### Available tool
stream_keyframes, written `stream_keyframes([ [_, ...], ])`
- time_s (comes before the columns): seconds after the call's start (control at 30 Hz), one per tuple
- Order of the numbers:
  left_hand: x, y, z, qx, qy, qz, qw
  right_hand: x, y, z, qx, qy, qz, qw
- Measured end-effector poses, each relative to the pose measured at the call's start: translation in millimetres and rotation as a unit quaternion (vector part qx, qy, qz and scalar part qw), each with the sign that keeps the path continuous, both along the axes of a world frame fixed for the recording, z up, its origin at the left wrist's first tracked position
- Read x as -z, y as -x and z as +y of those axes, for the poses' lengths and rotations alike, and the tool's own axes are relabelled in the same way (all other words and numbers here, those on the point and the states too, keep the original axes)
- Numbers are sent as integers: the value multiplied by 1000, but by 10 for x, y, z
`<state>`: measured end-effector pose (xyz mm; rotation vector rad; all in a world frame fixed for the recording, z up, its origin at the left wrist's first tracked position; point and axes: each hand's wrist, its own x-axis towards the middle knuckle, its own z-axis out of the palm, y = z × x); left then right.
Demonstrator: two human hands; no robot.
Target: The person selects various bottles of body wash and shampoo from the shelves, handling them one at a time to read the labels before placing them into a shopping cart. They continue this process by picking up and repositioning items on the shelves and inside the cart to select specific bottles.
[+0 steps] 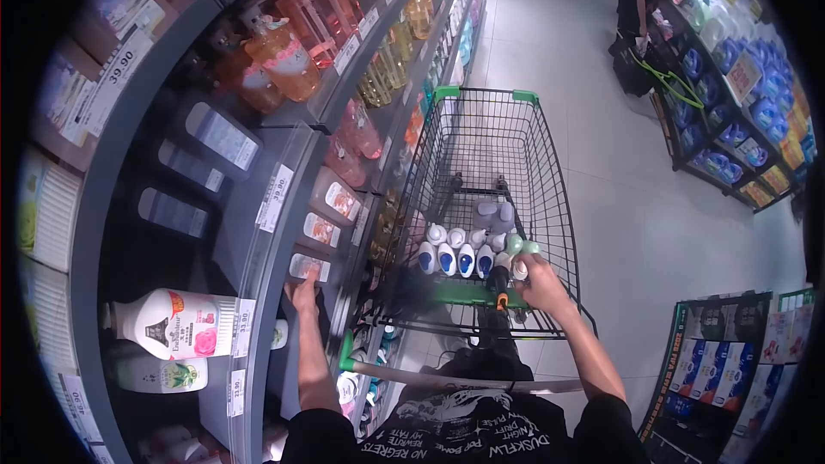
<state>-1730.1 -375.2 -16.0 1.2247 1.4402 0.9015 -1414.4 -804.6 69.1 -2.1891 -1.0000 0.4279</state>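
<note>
My left hand (301, 294) reaches to the shelf edge, its fingers at the front of a labelled bottle (308, 267); whether they grip it is unclear. Two similar bottles stand behind that one. Over the near end of the shopping cart (559, 198), my right hand (540, 282) is closed round the pale top of a bottle (520, 270). Beside it in the cart are light green bottle tops (522, 246), a row of white bottles with blue marks (467, 259) and some greyish-purple bottles (496, 214).
Shelves (191, 9) of bottles with price tags run along the left. A large white bottle (189, 324) lies on a lower shelf. At the upper right, a person in black (640, 0) bends near a display (700, 112). Another display (718, 361) is at the lower right.
</note>
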Motion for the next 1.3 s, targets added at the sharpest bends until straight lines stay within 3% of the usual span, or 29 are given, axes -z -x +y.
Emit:
stream_keyframes([
  [0.17, 213, 172, 22, 25, -51, -43, 997, 1076, -1082, 574, 77, 103, 84, 988],
  [0.2, 231, 197, -38, 49, -76, -109, 990, 1313, -1245, 666, 104, 118, 81, 984],
  [0.23, 182, 225, -108, 49, -45, -83, 994, 1542, -1342, 736, 137, 133, 70, 979],
  [0.3, -414, 91, -578, -12, 27, 95, 995, 1894, -1466, 901, 202, 175, 90, 960],
  [0.37, -638, 199, -1032, 125, -80, 95, 984, 2143, -1488, 1032, 219, 163, 98, 957],
  [0.43, -979, 12, -1592, 172, -92, 24, 980, 2193, -1428, 1213, 224, 183, 119, 950],
  [0.5, -1016, -147, -2007, 164, -96, 84, 978, 2446, -1458, 1329, 243, 165, 78, 953],
  [0.53, -968, -196, -2145, 224, -214, 227, 923, 2435, -1446, 1378, 261, 165, 70, 949],
  [0.57, -935, -242, -2227, 278, -322, 359, 831, 2408, -1450, 1418, 280, 164, 60, 944],
  [0.63, -941, -338, -2259, 326, -312, 423, 786, 2489, -1469, 1436, 270, 139, 31, 952],
  [0.77, -842, -272, -2173, 265, -321, 359, 835, 2600, -1525, 1300, 243, 91, -19, 965],
  [0.87, -868, -296, -2165, 278, -311, 366, 832, 2368, -1584, 1117, 224, 59, -28, 972],
  [1.03, -931, -310, -2181, 295, -288, 360, 837, 1013, -1558, 920, 116, 45, -31, 992],
  [1.17, -976, -335, -2212, 284, -314, 232, 876, -483, -1243, 767, -33, 32, -37, 998],
  [1.3, -1097, -577, -2260, 366, -182, 52, 911, -1765, -746, 612, -111, -54, -22, 992],
])
